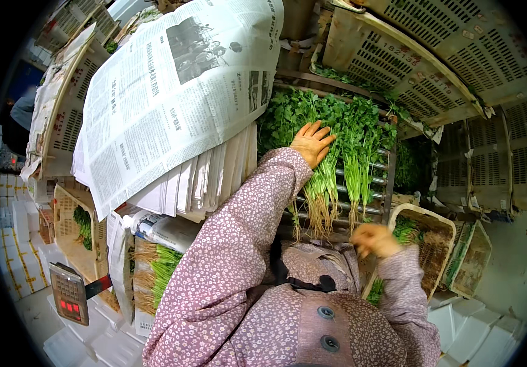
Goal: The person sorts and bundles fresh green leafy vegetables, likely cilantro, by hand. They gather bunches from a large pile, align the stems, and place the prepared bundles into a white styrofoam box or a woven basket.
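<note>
Green leafy herbs (pixel 337 140), bundled with pale roots, lie on a slatted metal rack (pixel 386 183), and everything here is placed from that rack. The bunches run lengthwise, leaves at the far end and roots (pixel 321 217) at the near end, pointing toward the person.

Nearest, just off the near edge of the rack and below the root ends, the right hand (pixel 375 240) hovers at the person's front. It is blurred; the fingers look loosely curled, but I cannot tell whether it holds anything. It is apart from the herbs, though the roots hang just beyond it. To the right of it, beside the rack's near right corner, stands a woven basket (pixel 425 235) with some greens inside.

On the rack itself, the left hand (pixel 312 144) rests flat on the leafy part of the herbs, fingers spread and pressing down, the flowered sleeve (pixel 257 208) reaching out to it. So the left hand is the one already on the bunches, at their far half, while the right is closer to the root ends; the long axis of the stems runs between the two hands.

Left of the rack lies a thick stack of newspaper (pixel 172 98), its top sheet folded over. Near and to the left of that, a scale (pixel 68 293) with a red display sits by more bundled greens (pixel 159 269). Beyond the rack, at the far right, perforated plastic crates (pixel 398 55) lean stacked.
</note>
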A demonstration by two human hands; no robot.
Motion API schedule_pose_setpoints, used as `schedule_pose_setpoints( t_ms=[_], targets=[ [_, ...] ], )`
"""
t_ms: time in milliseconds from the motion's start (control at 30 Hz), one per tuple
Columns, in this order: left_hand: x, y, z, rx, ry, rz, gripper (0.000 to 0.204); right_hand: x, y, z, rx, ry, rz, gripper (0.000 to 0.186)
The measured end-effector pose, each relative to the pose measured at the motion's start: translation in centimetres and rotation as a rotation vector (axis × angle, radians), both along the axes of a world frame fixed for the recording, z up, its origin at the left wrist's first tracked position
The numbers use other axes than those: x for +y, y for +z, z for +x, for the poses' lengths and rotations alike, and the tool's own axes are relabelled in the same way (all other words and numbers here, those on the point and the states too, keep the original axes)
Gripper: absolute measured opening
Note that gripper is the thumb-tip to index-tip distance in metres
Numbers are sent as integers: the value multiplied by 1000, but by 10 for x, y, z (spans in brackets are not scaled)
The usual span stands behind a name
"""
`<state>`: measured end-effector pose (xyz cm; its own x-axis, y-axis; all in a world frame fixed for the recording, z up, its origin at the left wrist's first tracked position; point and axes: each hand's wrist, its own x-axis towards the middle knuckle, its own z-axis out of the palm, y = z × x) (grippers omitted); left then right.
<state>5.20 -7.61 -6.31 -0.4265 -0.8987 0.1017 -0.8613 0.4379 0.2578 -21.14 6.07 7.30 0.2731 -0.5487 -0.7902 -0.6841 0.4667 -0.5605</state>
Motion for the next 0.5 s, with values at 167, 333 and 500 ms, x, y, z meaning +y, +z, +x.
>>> schedule_pose_setpoints(
  t_ms=[167,333,500],
  targets=[
    [3,10,-1,26,31,-17,49,-28,8,-6,536,1,-807,32],
    [66,77,17,322,338,-206,52,-14,-75,82,464,355,-969,41],
    [195,41,18,532,864,424,63,-2,-79,89,266,287,-951,29]
  ],
)
